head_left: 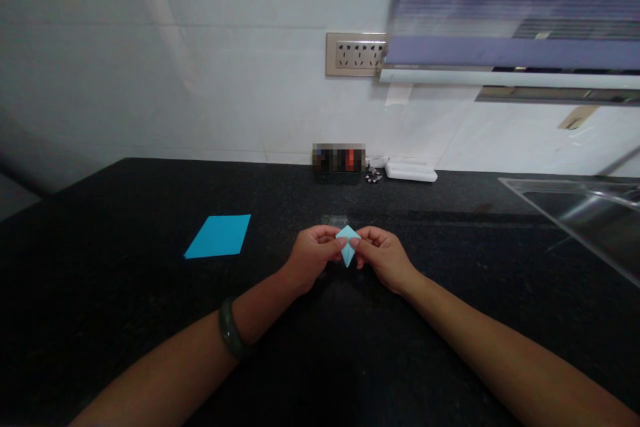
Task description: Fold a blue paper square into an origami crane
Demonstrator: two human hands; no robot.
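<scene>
The folded light-blue paper (347, 232) is positioned over the middle of the table (320, 373), between the left hand (316, 250) and the right hand (387, 253). Each grip pinches one side of the paper, thumb on the facing surface. Folding is judged well advanced: a kite outline and lower seam are formed. Remaining folds, if any, cannot be determined. Toward the table's far left corner, blue paper (220, 237) lies flat, no crease visible.
</scene>
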